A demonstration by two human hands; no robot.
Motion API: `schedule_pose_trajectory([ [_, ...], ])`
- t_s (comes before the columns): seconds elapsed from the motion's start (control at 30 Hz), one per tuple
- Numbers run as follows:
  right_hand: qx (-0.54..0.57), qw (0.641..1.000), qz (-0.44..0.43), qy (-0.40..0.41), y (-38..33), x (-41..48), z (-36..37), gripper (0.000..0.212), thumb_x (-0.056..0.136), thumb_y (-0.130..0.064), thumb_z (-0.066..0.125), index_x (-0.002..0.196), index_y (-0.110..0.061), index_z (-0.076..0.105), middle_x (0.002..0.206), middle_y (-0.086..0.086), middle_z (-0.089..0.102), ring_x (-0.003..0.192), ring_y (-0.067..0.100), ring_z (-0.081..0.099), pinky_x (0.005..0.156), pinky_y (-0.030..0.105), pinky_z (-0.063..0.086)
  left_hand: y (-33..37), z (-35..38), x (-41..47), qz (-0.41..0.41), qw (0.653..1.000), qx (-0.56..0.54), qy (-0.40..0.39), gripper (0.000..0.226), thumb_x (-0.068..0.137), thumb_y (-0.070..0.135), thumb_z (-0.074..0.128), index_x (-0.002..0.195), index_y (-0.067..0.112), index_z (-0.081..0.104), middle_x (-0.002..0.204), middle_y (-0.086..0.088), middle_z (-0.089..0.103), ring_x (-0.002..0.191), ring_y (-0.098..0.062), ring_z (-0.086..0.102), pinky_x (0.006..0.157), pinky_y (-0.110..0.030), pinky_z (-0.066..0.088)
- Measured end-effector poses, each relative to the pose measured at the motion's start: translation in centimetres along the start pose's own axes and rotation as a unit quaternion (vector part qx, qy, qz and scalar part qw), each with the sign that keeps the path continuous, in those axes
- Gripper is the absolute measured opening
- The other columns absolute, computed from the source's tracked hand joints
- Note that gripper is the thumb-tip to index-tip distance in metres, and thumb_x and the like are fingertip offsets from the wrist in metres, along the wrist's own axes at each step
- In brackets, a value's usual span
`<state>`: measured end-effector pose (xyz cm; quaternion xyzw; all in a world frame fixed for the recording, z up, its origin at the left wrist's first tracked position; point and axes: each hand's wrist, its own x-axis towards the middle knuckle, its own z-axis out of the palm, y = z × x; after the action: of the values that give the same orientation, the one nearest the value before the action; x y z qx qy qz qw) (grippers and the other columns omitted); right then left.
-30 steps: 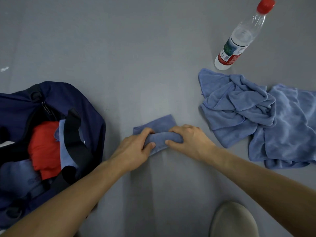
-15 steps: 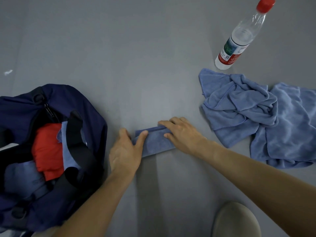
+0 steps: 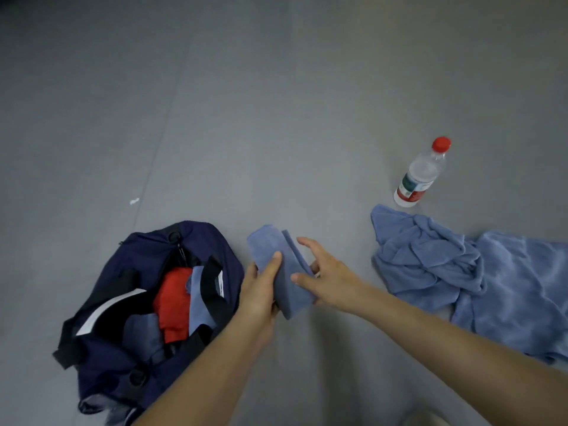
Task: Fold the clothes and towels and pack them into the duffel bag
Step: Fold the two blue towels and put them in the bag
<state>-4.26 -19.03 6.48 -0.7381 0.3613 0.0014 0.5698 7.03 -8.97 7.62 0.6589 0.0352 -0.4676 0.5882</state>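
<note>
A small folded blue towel (image 3: 278, 265) is lifted off the grey floor, held between my hands. My left hand (image 3: 259, 290) grips its left side with the thumb across the front. Against the towel's right edge, my right hand (image 3: 325, 276) rests its thumb and spread fingers. The navy duffel bag (image 3: 153, 250) lies open to the left, with red (image 3: 173, 302), light blue and dark clothes inside and black straps across its mouth. A crumpled pile of blue towels (image 3: 461, 272) lies to the right.
A plastic water bottle (image 3: 421, 175) with a red cap stands behind the towel pile. A small white scrap (image 3: 134, 201) lies on the grey floor (image 3: 276, 118) beyond the bag.
The folded towel has been picked up off the floor and turned upright between both hands. The camera has tilted up, so more floor shows.
</note>
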Motion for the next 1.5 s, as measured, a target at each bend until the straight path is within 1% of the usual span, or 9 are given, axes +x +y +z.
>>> schedule_pose_trajectory([
  [0.13,-0.077,0.995,-0.064,-0.007,-11.0,-3.1,-3.4,0.090,0.088,-0.050,0.066,0.151,-0.058,0.003,0.100,-0.002,0.062,0.094,0.026,0.068,0.090,0.040,0.055,9.6,0.1,-5.9,0.075,0.996,0.048,0.000,0.033,0.090,0.037,0.071,0.116,0.018,0.065,0.101,-0.006,0.076,0.085,-0.026,0.075,0.071,-0.042,0.060],
  [0.37,-0.009,0.988,-0.150,0.021,-23.2,-10.1,-2.9,0.088,0.090,-0.056,0.062,0.154,-0.053,0.002,0.153,-0.010,0.044,0.137,0.014,0.047,0.113,0.034,0.040,19.5,-2.9,-17.0,0.190,0.976,0.106,0.028,0.032,0.086,0.041,0.074,0.107,0.019,0.063,0.097,-0.008,0.076,0.083,-0.028,0.075,0.079,-0.052,0.061],
  [0.7,0.077,0.980,-0.177,0.041,-24.0,-14.9,7.0,0.072,0.095,-0.037,0.055,0.138,-0.076,0.013,0.137,-0.005,0.060,0.117,0.016,0.063,0.102,0.041,0.051,17.0,-10.3,-22.2,0.199,0.968,0.152,0.035,0.032,0.091,0.043,0.068,0.107,0.015,0.063,0.097,-0.006,0.074,0.082,-0.023,0.074,0.075,-0.042,0.060],
  [0.87,0.068,0.985,-0.145,0.070,-22.1,-12.7,9.4,0.065,0.095,-0.029,0.058,0.131,-0.077,0.033,0.129,-0.003,0.065,0.107,0.014,0.068,0.097,0.040,0.054,15.1,-13.5,-20.3,0.193,0.957,0.217,-0.005,0.034,0.099,0.033,0.059,0.128,0.016,0.055,0.108,-0.001,0.071,0.090,-0.010,0.069,0.069,-0.021,0.052],
  [0.93,0.060,0.987,-0.131,0.072,-21.4,-10.9,10.0,0.067,0.097,-0.021,0.059,0.128,-0.076,0.036,0.132,-0.006,0.061,0.110,0.011,0.065,0.099,0.038,0.053,14.4,-15.9,-18.5,0.186,0.946,0.265,-0.001,0.047,0.102,0.027,0.054,0.146,0.019,0.041,0.105,0.000,0.070,0.092,-0.012,0.068,0.075,-0.025,0.053],
  [1.07,-0.001,0.994,-0.096,0.053,-19.9,-6.9,11.0,0.064,0.099,-0.018,0.057,0.143,-0.059,0.033,0.139,-0.008,0.052,0.114,0.009,0.057,0.105,0.036,0.048,14.2,-22.0,-14.5,0.187,0.892,0.407,0.051,0.059,0.103,0.021,0.050,0.156,0.031,0.026,0.125,-0.003,0.064,0.108,-0.018,0.060,0.098,-0.033,0.047],
  [1.17,-0.028,0.996,-0.067,0.056,-17.8,-4.4,12.8,0.063,0.100,-0.018,0.055,0.148,-0.051,0.033,0.143,-0.007,0.047,0.127,0.017,0.052,0.108,0.039,0.044,14.1,-25.9,-10.9,0.204,0.813,0.540,0.077,0.055,0.103,0.019,0.050,0.153,0.035,0.036,0.141,-0.004,0.055,0.124,-0.024,0.054,0.099,-0.029,0.040],
  [1.27,-0.041,0.997,-0.045,0.046,-15.4,-2.5,15.7,0.058,0.102,-0.017,0.052,0.148,-0.049,0.036,0.137,-0.006,0.048,0.115,0.015,0.054,0.100,0.029,0.047,12.8,-28.2,-6.5,0.236,0.731,0.639,0.042,0.047,0.102,0.020,0.049,0.145,0.038,0.048,0.151,-0.003,0.045,0.130,-0.027,0.049,0.109,-0.034,0.038],
  [1.5,-0.025,1.000,0.013,0.009,-10.2,1.2,21.9,0.053,0.103,-0.016,0.052,0.148,-0.044,0.041,0.127,0.008,0.058,0.115,0.026,0.059,0.094,0.031,0.052,5.8,-29.3,-0.5,0.191,0.629,0.752,0.058,0.036,0.104,0.043,0.041,0.137,0.050,0.052,0.161,0.000,0.021,0.133,-0.029,0.036,0.100,-0.044,0.046],
])
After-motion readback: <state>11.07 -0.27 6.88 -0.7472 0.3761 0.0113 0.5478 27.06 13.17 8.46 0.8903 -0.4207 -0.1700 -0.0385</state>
